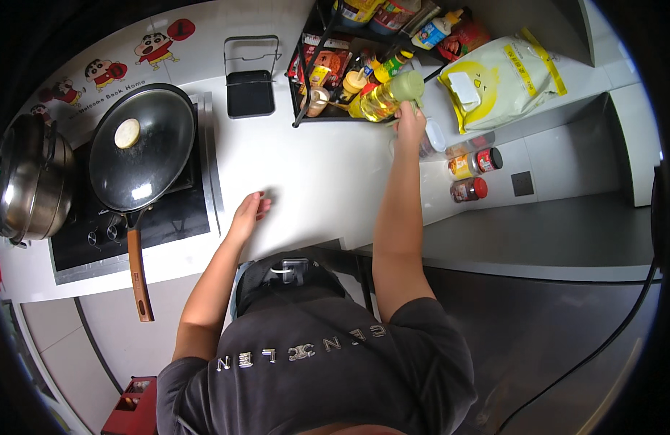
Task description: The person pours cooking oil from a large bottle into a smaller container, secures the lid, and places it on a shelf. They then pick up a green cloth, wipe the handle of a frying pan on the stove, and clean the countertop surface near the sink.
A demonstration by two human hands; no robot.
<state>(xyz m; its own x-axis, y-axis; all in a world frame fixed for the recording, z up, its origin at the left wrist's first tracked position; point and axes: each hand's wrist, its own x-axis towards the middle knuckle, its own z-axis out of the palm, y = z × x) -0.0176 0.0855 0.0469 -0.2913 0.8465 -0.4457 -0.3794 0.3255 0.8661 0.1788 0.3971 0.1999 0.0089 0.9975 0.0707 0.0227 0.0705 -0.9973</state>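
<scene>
My right hand (pixel 410 122) grips the handle of a clear oil bottle (pixel 379 103) with a pale green top and yellow oil inside. The bottle is tilted at the front of a black two-tier spice rack (pixel 335 111); whether it touches the rack's shelf I cannot tell. Over the white countertop (pixel 307 179) hangs my left hand (pixel 250 213), holding nothing, its fingers slightly curled and apart. To its left, a frying pan with a brown handle (pixel 139 277) sits on the black gas hob (pixel 172 228), covered by a dark domed lid (pixel 144 168) with a pale knob.
A steel steamer pot (pixel 47 185) occupies the hob's left side. Against the tiled wall stands a black lid holder (pixel 250 95). Jars (pixel 468 189) and a large pale green bag (pixel 509 81) are on the right. Sauce bottles and packets crowd the rack. A black cable (pixel 590 348) hangs lower right.
</scene>
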